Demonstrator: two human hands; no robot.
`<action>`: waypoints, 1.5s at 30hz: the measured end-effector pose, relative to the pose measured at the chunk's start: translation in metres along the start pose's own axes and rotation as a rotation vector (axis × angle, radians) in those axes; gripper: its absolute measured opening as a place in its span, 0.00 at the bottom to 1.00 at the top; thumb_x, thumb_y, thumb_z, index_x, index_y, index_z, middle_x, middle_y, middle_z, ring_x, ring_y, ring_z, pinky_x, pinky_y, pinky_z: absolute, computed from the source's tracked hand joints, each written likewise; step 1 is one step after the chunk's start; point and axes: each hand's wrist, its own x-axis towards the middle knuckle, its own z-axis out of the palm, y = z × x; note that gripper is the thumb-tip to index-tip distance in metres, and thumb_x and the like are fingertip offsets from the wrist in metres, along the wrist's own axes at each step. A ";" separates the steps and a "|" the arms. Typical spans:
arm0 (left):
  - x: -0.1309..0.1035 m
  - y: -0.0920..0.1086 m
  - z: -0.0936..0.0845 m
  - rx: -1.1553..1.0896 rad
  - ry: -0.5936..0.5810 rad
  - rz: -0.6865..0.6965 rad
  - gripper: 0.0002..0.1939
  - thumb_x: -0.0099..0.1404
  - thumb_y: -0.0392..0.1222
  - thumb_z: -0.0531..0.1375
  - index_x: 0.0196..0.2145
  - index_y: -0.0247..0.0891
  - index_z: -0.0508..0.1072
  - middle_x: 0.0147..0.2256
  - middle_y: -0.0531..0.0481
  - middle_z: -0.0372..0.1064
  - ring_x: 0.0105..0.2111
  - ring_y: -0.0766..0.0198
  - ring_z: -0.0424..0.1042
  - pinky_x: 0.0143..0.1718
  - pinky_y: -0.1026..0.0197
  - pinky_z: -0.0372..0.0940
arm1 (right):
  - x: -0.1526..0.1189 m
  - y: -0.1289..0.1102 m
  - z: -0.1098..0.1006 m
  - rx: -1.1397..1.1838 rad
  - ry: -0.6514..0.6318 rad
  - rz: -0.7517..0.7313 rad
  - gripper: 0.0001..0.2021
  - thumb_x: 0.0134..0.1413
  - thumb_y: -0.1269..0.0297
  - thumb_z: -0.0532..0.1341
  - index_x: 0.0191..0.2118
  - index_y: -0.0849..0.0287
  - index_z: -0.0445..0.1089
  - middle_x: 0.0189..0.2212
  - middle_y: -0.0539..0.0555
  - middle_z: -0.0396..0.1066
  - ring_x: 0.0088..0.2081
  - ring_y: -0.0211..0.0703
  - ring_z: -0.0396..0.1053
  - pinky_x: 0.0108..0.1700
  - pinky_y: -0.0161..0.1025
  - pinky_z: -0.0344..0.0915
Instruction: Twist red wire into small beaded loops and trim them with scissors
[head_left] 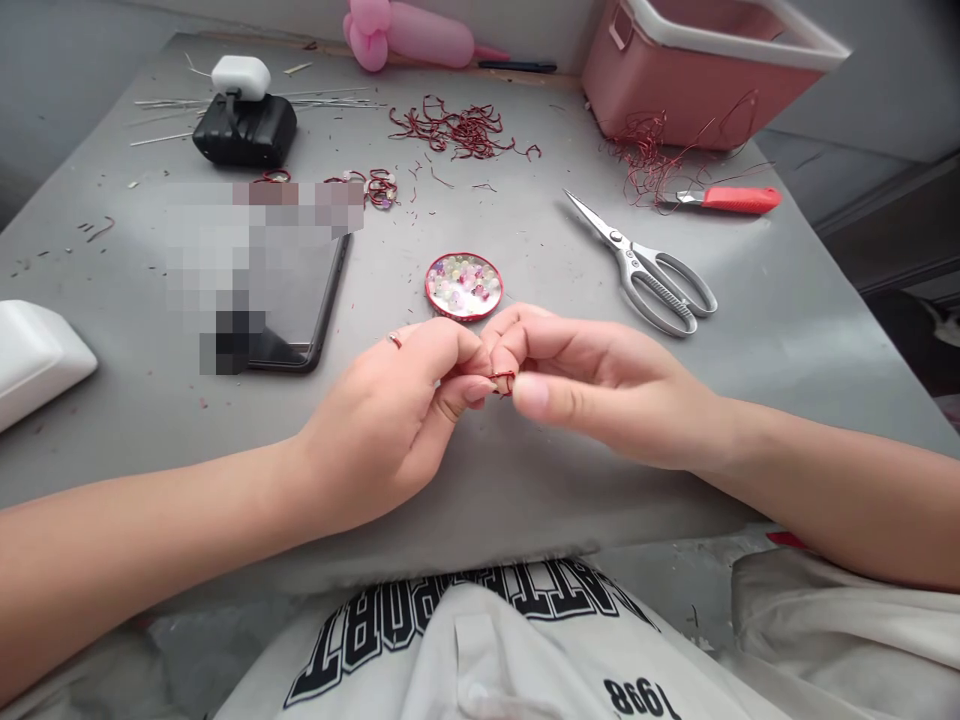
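Between my two hands, near the table's front, is a small piece of bent red wire (502, 380). My left hand (409, 405) pinches it between thumb and forefinger; a ring sits on one finger. My right hand (600, 385) meets it from the other side, with curled fingertips touching the wire and the thumb beside it. Just beyond the fingers sits a round red-rimmed lid (465, 286) holding small pink, purple and pale beads. Whether a bead is on the wire cannot be made out.
Silver scissors (645, 265), a red cutter (739, 200) and tangled wire (649, 155) lie right. Cut wire pieces (457, 130), a pink box (697, 75) and a pink balloon (427, 35) are farther back. A phone (300, 335) and a black case (247, 130) stand left.
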 end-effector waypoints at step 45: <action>-0.005 -0.001 0.003 -0.074 0.057 -0.028 0.03 0.69 0.37 0.58 0.36 0.42 0.70 0.30 0.52 0.77 0.25 0.64 0.76 0.22 0.60 0.65 | -0.009 0.004 0.005 -0.997 0.390 -0.654 0.05 0.57 0.77 0.64 0.36 0.60 0.72 0.33 0.56 0.70 0.34 0.39 0.69 0.37 0.40 0.71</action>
